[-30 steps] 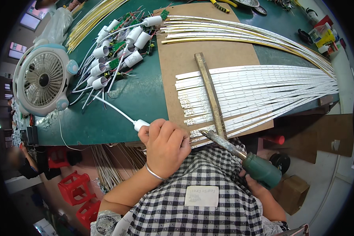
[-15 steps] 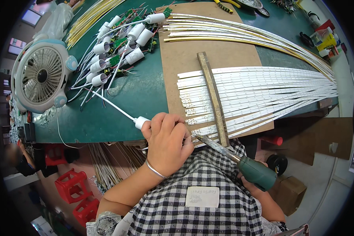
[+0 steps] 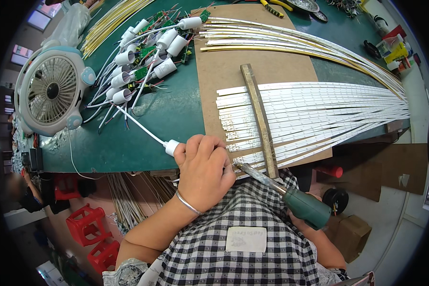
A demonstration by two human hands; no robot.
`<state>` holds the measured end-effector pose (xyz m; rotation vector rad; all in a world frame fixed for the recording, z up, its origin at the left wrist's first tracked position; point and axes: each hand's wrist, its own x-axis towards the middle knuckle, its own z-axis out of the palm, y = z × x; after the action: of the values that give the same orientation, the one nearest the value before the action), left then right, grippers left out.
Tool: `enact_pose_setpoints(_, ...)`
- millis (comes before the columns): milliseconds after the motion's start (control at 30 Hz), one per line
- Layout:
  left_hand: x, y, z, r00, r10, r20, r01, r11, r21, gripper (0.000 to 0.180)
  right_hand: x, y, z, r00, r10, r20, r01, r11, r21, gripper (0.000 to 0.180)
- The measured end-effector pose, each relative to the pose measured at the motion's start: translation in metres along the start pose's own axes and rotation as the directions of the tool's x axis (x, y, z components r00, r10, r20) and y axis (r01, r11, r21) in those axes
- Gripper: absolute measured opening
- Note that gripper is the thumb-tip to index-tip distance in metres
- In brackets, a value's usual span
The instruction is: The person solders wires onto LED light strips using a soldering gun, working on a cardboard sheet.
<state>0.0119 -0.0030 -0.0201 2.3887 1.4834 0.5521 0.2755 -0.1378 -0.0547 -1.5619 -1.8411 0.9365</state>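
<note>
My left hand (image 3: pixel 202 169) is closed around a white cylindrical cap (image 3: pixel 171 147) whose white cable (image 3: pixel 140 125) runs up to the left. Its fingertips rest at the near-left ends of the white LED strips (image 3: pixel 314 107), hiding what they pinch. My right hand (image 3: pixel 299 223) grips the green handle of a soldering iron (image 3: pixel 308 208) from below and is largely covered by it. The iron's tip touches or nearly touches the nearest strip ends, just right of my left fingers. Across the fanned strips lies a narrow, worn bar (image 3: pixel 258 119).
Back left, several white caps (image 3: pixel 164 69) with cables and green circuit boards are heaped beside a fan (image 3: pixel 53 90). More strips (image 3: pixel 271 35) lie on the brown board (image 3: pixel 214 71) farther back. Yellow-handled pliers (image 3: pixel 272 8) are at the far edge. Red stools (image 3: pixel 87 224) stand below left.
The soldering iron's handle has shifted slightly left and up, its tip staying near the same strip ends. My left hand keeps its hold, almost unmoved.
</note>
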Motion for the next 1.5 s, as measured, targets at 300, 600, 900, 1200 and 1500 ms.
enact_pose_setpoints(300,0.000,0.001,0.002,1.000,-0.006,-0.009,0.006,1.000,0.011,0.016,0.011,-0.018,-0.002,0.995,-0.093,-0.036,0.082,0.970,-0.227,0.025)
enact_pose_setpoints(600,0.000,0.001,0.002,1.000,0.001,-0.027,-0.001,1.000,0.007,0.017,-0.003,-0.014,0.000,0.983,0.182,-0.033,-0.175,0.973,0.149,0.030)
enact_pose_setpoints(900,0.000,0.001,0.002,1.000,-0.003,-0.021,0.003,1.000,0.002,0.016,0.000,-0.011,0.000,0.995,-0.085,-0.048,0.079,0.989,-0.123,0.029)
enact_pose_setpoints(1200,-0.001,0.000,0.003,1.000,0.004,-0.029,-0.004,1.000,0.006,0.016,0.009,-0.023,-0.008,0.994,-0.110,-0.025,0.105,0.983,-0.151,0.030)
enact_pose_setpoints(1500,0.000,0.002,0.001,0.999,0.001,-0.033,-0.001,1.000,0.012,0.014,-0.014,-0.011,-0.003,0.993,0.074,-0.097,-0.080,0.995,-0.061,0.022)
